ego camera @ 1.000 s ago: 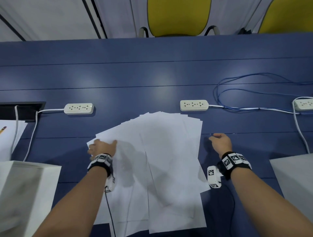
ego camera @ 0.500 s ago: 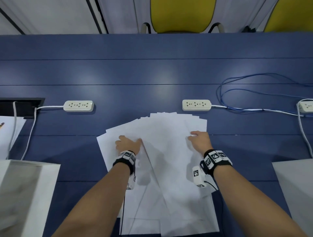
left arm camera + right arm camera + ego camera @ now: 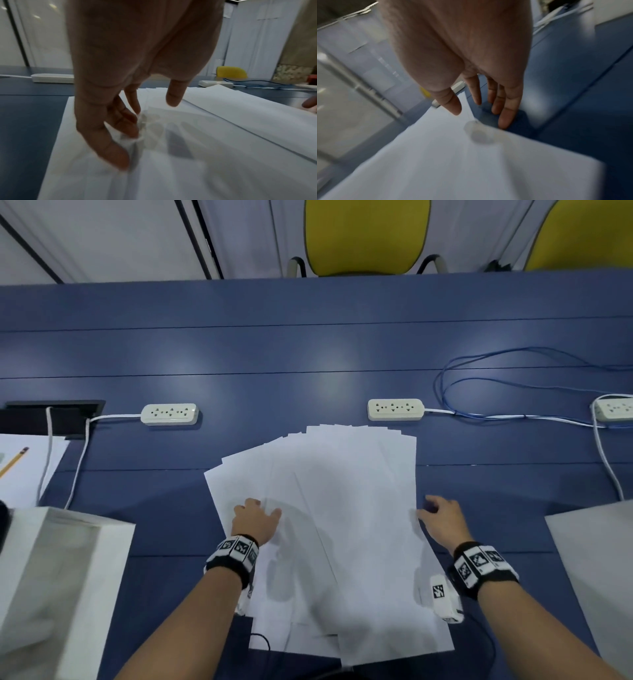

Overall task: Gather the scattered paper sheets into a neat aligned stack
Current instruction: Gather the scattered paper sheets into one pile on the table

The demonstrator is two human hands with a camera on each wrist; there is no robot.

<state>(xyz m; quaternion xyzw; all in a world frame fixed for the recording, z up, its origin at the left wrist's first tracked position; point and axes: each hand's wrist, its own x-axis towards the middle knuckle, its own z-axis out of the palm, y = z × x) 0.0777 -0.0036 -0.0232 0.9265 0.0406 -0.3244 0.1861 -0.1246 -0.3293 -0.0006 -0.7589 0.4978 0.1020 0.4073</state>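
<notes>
Found the left hand palm-down on the left part of the paper sheets, wrist raised, fingers reaching down nearly straight and pressing their tips into the top sheet, which puckered a little under them. Nothing enclosed in that hand, only paper pushed under the fingertips. Found the right hand at the right edge of the same sheets, relaxed and spread, fingers extended with their tips touching the bare tabletop just beside the paper, thumb over the paper's edge. Nothing held there either.

Saw the sheets lying overlapped and fanned, far corners stepped and near ends ragged, in the middle of the tabletop towards its near edge, between the two forearms.

Saw a dark blue tabletop in long panels. Noted three white power strips in a row across it: one towards the left, one just beyond the far edge of the sheets, one at the right edge. Noted a looped blue cable on the right and a black cable hatch at the left edge. Saw two yellow chairs beyond the far edge, before pale wall panels.

Noted a pencil on a separate white sheet at the left edge. Saw an open white container at the near left corner; could not tell what it held.
</notes>
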